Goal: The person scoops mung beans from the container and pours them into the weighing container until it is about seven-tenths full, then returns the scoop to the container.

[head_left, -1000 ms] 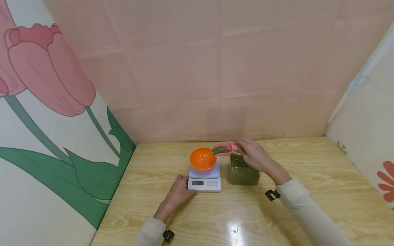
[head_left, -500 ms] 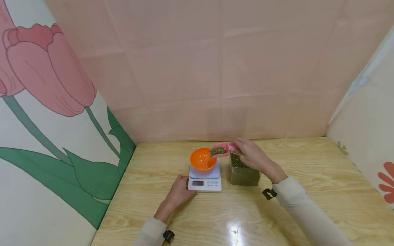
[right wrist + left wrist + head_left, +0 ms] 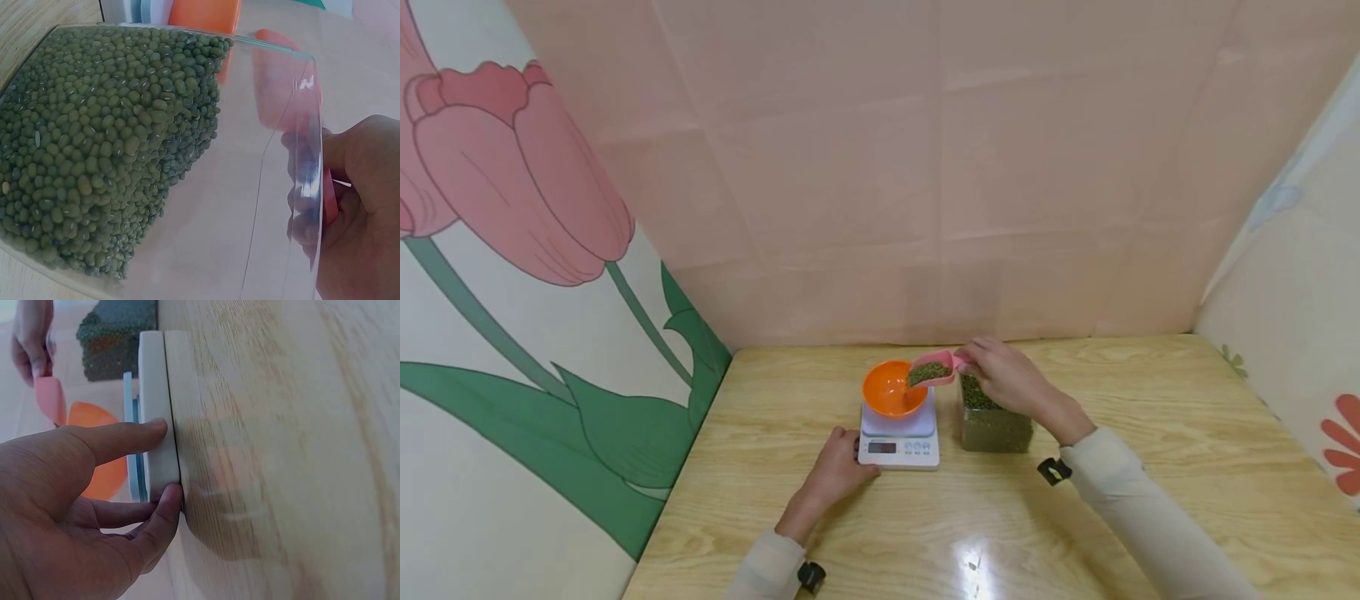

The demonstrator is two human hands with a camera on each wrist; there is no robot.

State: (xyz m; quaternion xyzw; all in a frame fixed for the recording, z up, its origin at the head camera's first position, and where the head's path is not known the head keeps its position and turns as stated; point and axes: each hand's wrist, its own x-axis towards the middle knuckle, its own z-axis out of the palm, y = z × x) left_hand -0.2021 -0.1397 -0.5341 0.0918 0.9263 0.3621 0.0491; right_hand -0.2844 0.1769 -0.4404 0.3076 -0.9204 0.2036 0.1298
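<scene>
My right hand grips the handle of a pink scoop, which holds green mung beans. The scoop's lip reaches over the right side of an orange bowl and tips slightly down. The bowl sits on a white kitchen scale, whose display is too small to read. At the scale's front left corner, my left hand holds its edge; in the left wrist view the thumb presses one side and the fingers another.
Right of the scale stands a clear box of mung beans, below my right hand. It partly covers the hand and scoop in the right wrist view. A wooden table carries everything, with a pink-covered wall behind.
My right hand has moved a little left with the scoop, bringing its lip further over the bowl and tilting it down. The left hand and the scale have stayed in place.
</scene>
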